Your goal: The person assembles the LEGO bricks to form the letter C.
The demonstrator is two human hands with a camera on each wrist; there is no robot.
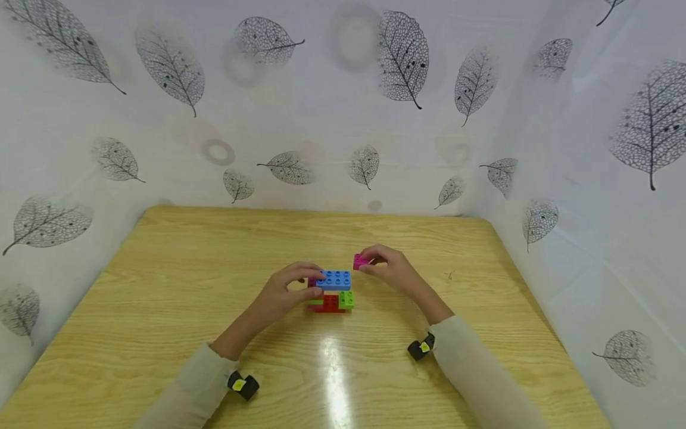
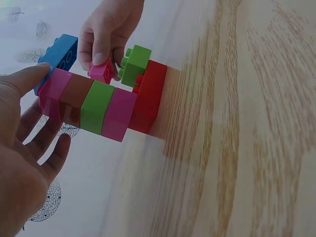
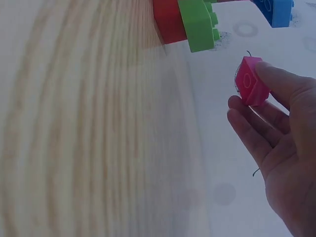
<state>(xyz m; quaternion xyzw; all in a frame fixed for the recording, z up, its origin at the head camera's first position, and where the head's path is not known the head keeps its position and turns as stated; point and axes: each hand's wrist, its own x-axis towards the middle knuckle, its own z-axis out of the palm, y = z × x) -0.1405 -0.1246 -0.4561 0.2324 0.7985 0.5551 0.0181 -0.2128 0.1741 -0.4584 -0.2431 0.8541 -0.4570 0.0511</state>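
A tower of toy building bricks stands on the table. A long red brick [image 2: 151, 98] is its base, with a light green brick [image 1: 346, 300] on the right end. On the left end rises a column of a pink brick [image 2: 119, 114], a green brick [image 2: 98, 107], a brown brick [image 2: 75, 99] and another pink brick [image 2: 56, 93]. A long blue brick [image 1: 334, 280] tops it, jutting out to the right. My left hand [image 1: 286, 287] holds the column's top between thumb and fingers. Just right of the tower, my right hand [image 1: 393, 271] pinches a small pink brick [image 3: 250, 81] in the air.
The wooden table [image 1: 214, 238] reaches back to a pale wall covering [image 1: 321, 119] printed with leaves, which also runs along both sides. Each wrist wears a black camera, the left one [image 1: 243, 385] and the right one [image 1: 421, 347].
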